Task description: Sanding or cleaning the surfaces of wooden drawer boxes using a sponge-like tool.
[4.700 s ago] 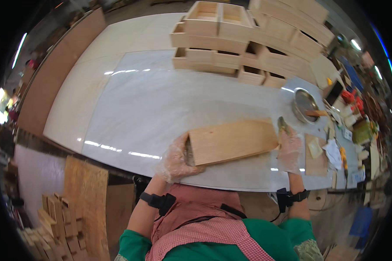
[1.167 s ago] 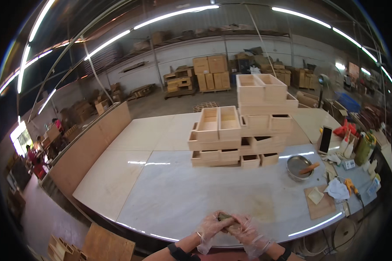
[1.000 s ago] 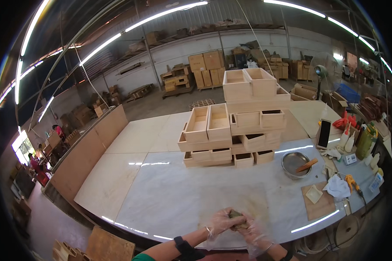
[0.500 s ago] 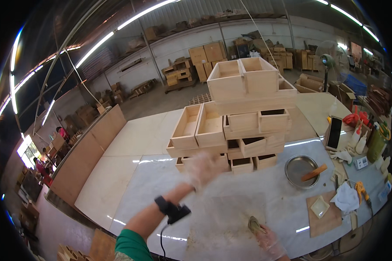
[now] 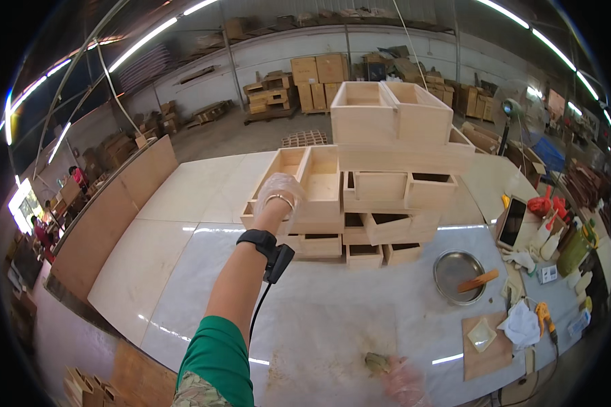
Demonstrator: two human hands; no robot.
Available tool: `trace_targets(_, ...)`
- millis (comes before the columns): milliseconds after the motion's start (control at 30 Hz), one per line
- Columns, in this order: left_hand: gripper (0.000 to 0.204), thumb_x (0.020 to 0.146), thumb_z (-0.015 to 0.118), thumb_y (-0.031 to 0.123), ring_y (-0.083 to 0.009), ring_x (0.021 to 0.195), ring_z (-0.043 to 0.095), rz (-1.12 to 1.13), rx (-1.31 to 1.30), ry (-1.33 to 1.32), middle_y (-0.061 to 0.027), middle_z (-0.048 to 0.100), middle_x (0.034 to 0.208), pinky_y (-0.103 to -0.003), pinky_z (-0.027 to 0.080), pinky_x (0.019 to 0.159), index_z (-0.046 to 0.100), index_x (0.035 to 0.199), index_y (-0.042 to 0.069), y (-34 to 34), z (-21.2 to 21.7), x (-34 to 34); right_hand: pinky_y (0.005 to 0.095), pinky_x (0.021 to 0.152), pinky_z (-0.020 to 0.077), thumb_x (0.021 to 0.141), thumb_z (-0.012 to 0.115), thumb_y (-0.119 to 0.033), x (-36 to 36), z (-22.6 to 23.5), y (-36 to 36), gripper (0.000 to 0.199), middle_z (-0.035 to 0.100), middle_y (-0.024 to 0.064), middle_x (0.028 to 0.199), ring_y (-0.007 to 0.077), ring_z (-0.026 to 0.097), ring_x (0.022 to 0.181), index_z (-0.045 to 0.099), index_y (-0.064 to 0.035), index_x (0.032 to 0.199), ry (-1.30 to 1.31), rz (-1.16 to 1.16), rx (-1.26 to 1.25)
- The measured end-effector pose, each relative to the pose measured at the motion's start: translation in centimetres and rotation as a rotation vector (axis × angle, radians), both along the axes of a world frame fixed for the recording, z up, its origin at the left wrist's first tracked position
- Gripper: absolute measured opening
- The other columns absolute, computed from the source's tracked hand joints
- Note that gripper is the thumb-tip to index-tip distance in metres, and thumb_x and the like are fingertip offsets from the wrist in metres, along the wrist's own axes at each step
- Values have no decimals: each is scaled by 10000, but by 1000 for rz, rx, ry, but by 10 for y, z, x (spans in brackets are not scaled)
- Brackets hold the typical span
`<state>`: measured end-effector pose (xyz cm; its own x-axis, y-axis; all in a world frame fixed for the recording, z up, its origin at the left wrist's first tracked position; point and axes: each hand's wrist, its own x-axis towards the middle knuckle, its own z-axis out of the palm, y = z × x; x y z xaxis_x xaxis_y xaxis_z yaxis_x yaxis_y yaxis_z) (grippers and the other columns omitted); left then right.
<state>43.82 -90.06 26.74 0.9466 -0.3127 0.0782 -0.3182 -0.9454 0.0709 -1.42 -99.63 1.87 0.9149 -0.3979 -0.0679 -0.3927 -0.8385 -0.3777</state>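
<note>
Reaching the gloved left hand [image 5: 278, 193], fingers curled, onto the stacked wooden trays [image 5: 360, 197], grip squarely; right hand [image 5: 404, 383] pinches a sponge [image 5: 377, 363] nearer than them on the tabletop [image 5: 319, 319].

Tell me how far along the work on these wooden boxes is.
Looks done: many wooden boxes are stacked on the table. In hand: the gloved left hand reaches to the open-topped box at the stack's left, while the right hand presses a small pad on the tabletop. Left: cannot tell which boxes remain unfinished.
</note>
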Motion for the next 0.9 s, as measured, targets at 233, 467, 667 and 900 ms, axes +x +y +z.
trace_targets(233,366,820,564,289,-327,1035,655,99,-6,-86,-182,677,1103,-392,525,876,705,1060,53,92,-1,-34,479,787,506,837,626,-391,2,48,23,465,571,179,1070,355,622,923,523,-83,1169,126,-51,-18)
trace_targets(467,264,876,544,287,-386,797,591,-179,-114,-117,-203,619,811,-499,450,692,613,891,32,240,-1,-179,382,640,524,937,531,-315,-9,-19,2,348,582,98,979,248,628,805,523,-76,1189,-1,108,-279)
trace_targets(667,176,838,609,196,-365,834,584,-545,-245,-60,-174,615,804,-453,460,734,621,936,50,273,-64,-257,301,552,505,1010,437,-271,-14,-144,-32,290,594,-17,827,123,596,711,537,-76,1201,-269,156,-1443)
trace_targets(900,194,792,647,195,-347,806,602,-873,-69,50,-144,621,805,-446,475,834,609,927,61,211,-134,-268,353,642,533,819,547,-110,-31,80,-85,166,649,124,825,260,645,791,605,-3,932,-88,103,-1064)
